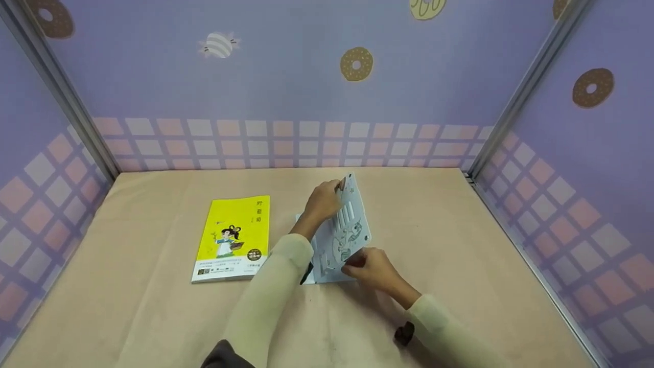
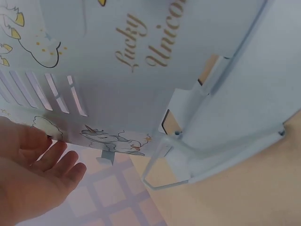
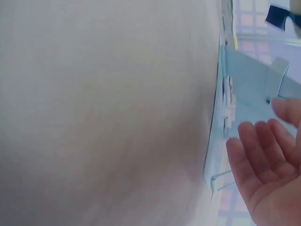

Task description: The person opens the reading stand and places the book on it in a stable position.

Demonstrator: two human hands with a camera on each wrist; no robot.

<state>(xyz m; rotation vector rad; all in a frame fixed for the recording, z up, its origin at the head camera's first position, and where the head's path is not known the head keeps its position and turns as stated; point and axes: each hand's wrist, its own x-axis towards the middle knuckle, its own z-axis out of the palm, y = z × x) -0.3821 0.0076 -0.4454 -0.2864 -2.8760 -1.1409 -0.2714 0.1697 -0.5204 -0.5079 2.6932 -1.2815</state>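
Observation:
A pale blue folding book stand [image 1: 352, 220], printed with unicorns and the words "Lucky Unicorn", has its slotted panel tilted up from a flat base [image 1: 332, 276]. My left hand [image 1: 324, 200] pinches the panel's upper edge; in the left wrist view the fingertips [image 2: 54, 150] sit at that edge beside the slots. A wire support [image 2: 162, 186] and hinge cut-outs show low on the stand. By the panel's lower right corner is my right hand [image 1: 375, 268]. In the right wrist view its fingers [image 3: 254, 150] are spread and gently bent, thumb apart, close to the stand.
A yellow book [image 1: 235, 235] with a drawn figure on its cover lies left of the stand. Beige cloth [image 1: 153, 306] covers the table. A purple wall [image 1: 286, 87] with donut pictures and checks rises behind, with side walls left and right.

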